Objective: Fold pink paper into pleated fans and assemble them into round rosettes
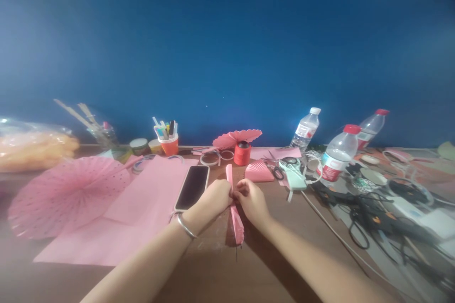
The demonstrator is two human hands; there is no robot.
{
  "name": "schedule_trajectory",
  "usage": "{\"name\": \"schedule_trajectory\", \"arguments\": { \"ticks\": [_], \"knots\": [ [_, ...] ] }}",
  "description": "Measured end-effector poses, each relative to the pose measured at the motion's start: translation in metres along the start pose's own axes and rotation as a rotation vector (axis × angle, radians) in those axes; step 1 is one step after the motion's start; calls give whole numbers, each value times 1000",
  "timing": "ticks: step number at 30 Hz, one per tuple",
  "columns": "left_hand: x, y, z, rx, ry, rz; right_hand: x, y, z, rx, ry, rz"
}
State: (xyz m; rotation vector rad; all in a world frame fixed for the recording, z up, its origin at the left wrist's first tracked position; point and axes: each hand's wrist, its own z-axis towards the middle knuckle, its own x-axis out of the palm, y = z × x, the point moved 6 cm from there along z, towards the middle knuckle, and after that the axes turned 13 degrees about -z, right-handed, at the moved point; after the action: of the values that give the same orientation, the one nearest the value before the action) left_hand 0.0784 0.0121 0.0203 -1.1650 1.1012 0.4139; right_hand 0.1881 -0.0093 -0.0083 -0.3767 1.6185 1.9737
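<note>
A narrow strip of pleated pink paper (237, 225) stands lengthwise between my hands, its folds bunched together and slightly fanned at the near end. My left hand (221, 195) is closed on its middle from the left. From the right, my right hand (250, 199) pinches the same spot, thumb and fingertips together. A thin dark piece sticks out below the near end. Beyond my hands sit a red round container (242, 153) with a black top and a small folded pink fan (259, 171). A phone (193, 188) lies left of my left hand.
Pink paper sheets (142, 203) and a large dotted pink paper fan (71, 194) cover the left side. An orange cup of pens (168, 144) stands near the blue wall. Plastic bottles (340, 151), cables and a mint-green device (293, 173) crowd the right.
</note>
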Motion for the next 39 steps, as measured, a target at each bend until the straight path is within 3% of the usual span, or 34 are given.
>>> {"name": "schedule_trajectory", "arguments": {
  "ticks": [8, 18, 30, 39],
  "knots": [
    [0, 3, 2, -10, 3, 15, -2, 5, 1, -17, 8, -88],
    [-11, 10, -5, 40, 52, 39, 4, 7, 0, -80, 38, -223],
    [-23, 0, -8, 52, 103, 161, 5, 15, 0, -141, 99, -277],
    [-25, -2, -5, 93, 41, 151, 8, 8, 1, -183, 69, -251]
  ]
}}
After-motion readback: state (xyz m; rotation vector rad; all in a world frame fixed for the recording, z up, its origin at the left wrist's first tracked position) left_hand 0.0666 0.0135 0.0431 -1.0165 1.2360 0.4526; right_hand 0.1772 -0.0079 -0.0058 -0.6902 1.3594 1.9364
